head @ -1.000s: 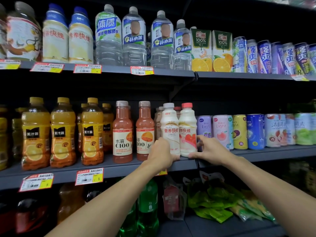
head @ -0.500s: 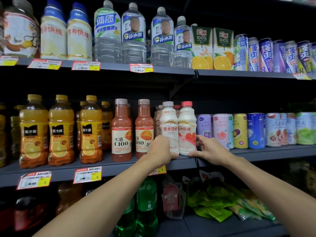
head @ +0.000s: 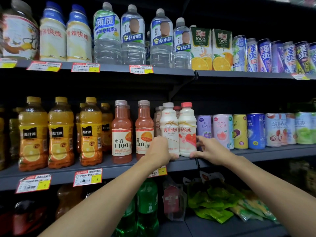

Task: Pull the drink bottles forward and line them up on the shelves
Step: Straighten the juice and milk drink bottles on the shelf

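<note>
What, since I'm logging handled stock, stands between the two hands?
Two white bottles side by side: the white-capped bottle in the left hand, the red-capped bottle in the right hand. Head view.

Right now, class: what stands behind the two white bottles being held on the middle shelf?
More bottles: a red cap shows between the white bottles, and brownish bottles peek out left. Their bodies and anything deeper are covered.

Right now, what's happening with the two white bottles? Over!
Left hand grips white-cap bottle. Right hand holds red-cap bottle. Both upright, side by side at shelf front. Purple can close behind right hand, nothing blocking.
</note>
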Tool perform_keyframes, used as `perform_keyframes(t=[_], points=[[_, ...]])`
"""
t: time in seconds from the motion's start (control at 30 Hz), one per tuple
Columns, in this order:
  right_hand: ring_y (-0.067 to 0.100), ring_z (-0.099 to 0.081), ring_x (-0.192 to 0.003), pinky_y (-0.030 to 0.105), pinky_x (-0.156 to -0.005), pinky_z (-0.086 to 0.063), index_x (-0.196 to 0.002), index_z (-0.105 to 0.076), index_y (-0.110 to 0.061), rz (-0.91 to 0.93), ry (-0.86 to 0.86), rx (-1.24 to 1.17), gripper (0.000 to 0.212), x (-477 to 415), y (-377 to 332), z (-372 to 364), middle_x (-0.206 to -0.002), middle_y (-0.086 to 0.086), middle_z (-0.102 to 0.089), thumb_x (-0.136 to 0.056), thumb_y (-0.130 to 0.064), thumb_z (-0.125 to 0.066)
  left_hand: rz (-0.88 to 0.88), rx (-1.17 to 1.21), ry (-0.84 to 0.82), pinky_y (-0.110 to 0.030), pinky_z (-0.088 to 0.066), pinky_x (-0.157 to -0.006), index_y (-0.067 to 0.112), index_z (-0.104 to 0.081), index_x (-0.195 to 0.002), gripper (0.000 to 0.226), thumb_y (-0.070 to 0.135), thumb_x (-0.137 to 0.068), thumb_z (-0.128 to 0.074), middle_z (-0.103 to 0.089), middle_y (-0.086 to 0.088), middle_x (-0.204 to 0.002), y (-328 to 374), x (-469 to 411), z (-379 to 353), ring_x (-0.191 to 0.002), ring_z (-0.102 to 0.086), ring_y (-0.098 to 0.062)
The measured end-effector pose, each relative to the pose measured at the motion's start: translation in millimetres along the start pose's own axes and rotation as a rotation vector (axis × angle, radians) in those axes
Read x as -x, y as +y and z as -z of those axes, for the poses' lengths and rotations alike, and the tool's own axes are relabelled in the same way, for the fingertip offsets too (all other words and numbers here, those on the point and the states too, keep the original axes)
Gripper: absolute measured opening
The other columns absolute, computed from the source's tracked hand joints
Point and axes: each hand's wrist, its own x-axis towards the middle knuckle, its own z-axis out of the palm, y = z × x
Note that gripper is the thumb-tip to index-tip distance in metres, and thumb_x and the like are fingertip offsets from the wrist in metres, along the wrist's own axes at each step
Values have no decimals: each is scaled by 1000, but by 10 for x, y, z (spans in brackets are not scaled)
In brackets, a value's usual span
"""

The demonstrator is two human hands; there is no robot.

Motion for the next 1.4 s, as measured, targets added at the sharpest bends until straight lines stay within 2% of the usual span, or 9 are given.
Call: perform_keyframes(t=[0.23,0.5,0.63,0.77,0.93,1.03,1.13,1.23,1.4], points=[[-18,-57,-86,3,-69,-42,-128,-57,-28,-5,-41,13,69,-26,-6,27,-118,-12,-70,-72,-62,-79,-18,17,21,-31,-49,-70,1,-53,-112,70,49,-73,-85,-53,-6,-100,-25,11,-26,-88,-55,-21],[-25,-50,-79,-1,-70,-39,-132,-58,-25,7,-43,33,66,23,-70,29,-120,-10,-69,-78,-56,-78,-54,-15,13,-34,-49,-74,0,-56,-113,64,49,-80,-80,-59,-13,-111,-13,82,4,-98,-61,-29],[-16,-56,-84,-1,-70,-39,-133,-60,-26,-35,-47,11,64,55,-133,61,-119,-10,-70,-78,-51,-81,-58,-16,-9,-37,-54,-77,1,-60,-107,58,49,-80,-79,-61,-13,-109,2,96,31,-96,-62,-28],[-26,-56,-86,-2,-69,-40,-134,-60,-29,-118,-85,-102,62,82,-177,94,-113,-20,-69,-78,-46,-83,-42,31,-1,-38,-56,-77,2,-61,-109,57,46,-79,-81,-62,-11,-108,-12,79,17,-94,-62,-26],[-9,-64,-79,12,-61,-43,-106,-63,-42,-234,60,-127,63,129,-365,42,-88,-25,-67,-59,-81,-74,-47,22,15,-34,-52,-72,2,-60,-109,57,47,-79,-80,-61,-11,-107,-22,65,-13,-89,-59,-25],[-3,-60,-79,20,-59,-43,-106,-60,-35,-239,154,-64,64,122,-391,-63,-88,-20,-66,-61,-79,-73,-57,12,18,-34,-52,-72,2,-60,-109,59,48,-79,-80,-61,-11,-107,-25,51,-20,-93,-61,-26],[-8,-57,-83,13,-64,-42,-119,-57,-32,-241,60,-135,60,109,-332,-33,-110,-16,-67,-73,-64,-78,-60,17,22,-32,-48,-68,2,-60,-106,58,49,-78,-80,-61,-10,-105,-38,46,-27,-88,-59,-24],[-12,-53,-85,9,-65,-39,-138,-47,-24,-275,-17,-190,75,87,-292,23,-120,-11,-64,-76,-54,-78,-56,41,14,-32,-48,-68,3,-60,-107,57,47,-78,-81,-60,-10,-103,-50,33,-37,-88,-60,-25],[-10,-56,-83,11,-62,-41,-114,-44,-39,-257,87,-106,81,114,-338,1,-98,-25,-59,-53,-82,-74,-63,35,9,-32,-47,-67,3,-59,-107,57,48,-78,-80,-56,-7,-99,-55,28,-34,-86,-57,-24]])
